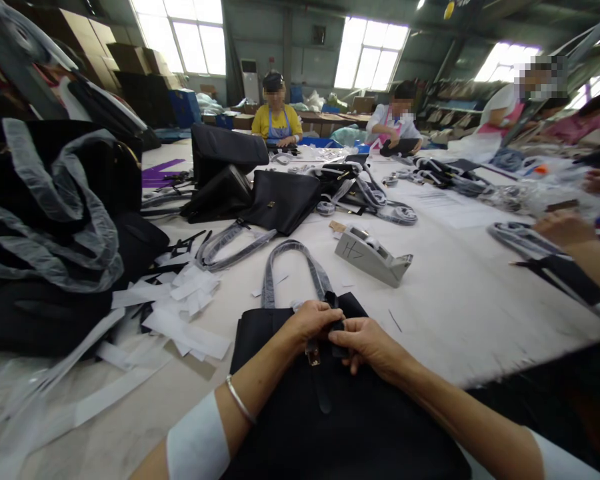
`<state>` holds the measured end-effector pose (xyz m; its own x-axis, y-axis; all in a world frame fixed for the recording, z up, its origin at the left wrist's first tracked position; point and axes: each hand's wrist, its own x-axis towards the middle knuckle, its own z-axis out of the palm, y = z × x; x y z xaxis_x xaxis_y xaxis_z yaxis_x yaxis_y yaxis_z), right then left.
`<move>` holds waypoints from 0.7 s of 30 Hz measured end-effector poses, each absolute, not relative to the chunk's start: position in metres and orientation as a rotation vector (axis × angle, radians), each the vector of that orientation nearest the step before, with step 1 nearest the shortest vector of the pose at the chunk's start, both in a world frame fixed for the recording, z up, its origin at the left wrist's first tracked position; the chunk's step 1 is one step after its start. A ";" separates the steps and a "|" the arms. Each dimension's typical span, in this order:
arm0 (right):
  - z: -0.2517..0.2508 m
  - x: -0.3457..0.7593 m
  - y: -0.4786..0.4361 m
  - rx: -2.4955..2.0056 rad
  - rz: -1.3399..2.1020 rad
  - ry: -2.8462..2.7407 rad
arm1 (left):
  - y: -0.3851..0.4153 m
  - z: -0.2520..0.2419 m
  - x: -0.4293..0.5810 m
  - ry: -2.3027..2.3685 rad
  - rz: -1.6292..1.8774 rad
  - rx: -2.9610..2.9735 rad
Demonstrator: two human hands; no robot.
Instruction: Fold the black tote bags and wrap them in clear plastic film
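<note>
A black handbag point(360, 427) lies on the table right in front of me, its wrapped handle point(269, 280) arching away at the top. My left hand point(310, 323) and my right hand point(365, 340) meet over the bag's upper edge, fingertips nearly touching. Both are closed in a pinch on a small black strap point(331, 298), part of which sticks up above the fingers; the rest is hidden behind them. Just below my fingers a shiny metal clasp point(313, 353) sits on the bag, with a narrow black tab point(323, 395) hanging under it.
A grey tape dispenser point(373, 257) stands beyond my right hand. White paper strips point(190, 327) are strewn at left, beside piled black bags point(55, 320). More bags point(283, 200) lie ahead. Co-workers sit across the table; another person's hand point(565, 227) is at right.
</note>
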<state>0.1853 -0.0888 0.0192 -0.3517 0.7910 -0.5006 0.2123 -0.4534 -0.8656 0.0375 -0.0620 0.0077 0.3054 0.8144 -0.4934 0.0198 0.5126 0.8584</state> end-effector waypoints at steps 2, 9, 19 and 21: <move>0.017 0.183 -0.092 -1.478 1.840 -1.345 | -0.062 0.005 0.046 1.167 0.706 0.814; 0.018 0.191 -0.094 -1.517 1.869 -1.395 | -0.070 0.004 0.053 1.124 0.785 0.625; 0.024 0.187 -0.104 -1.610 1.761 -1.696 | -0.061 -0.001 0.062 1.088 0.771 0.479; 0.025 0.191 -0.108 -1.626 1.730 -1.764 | -0.055 -0.006 0.068 1.067 0.789 0.395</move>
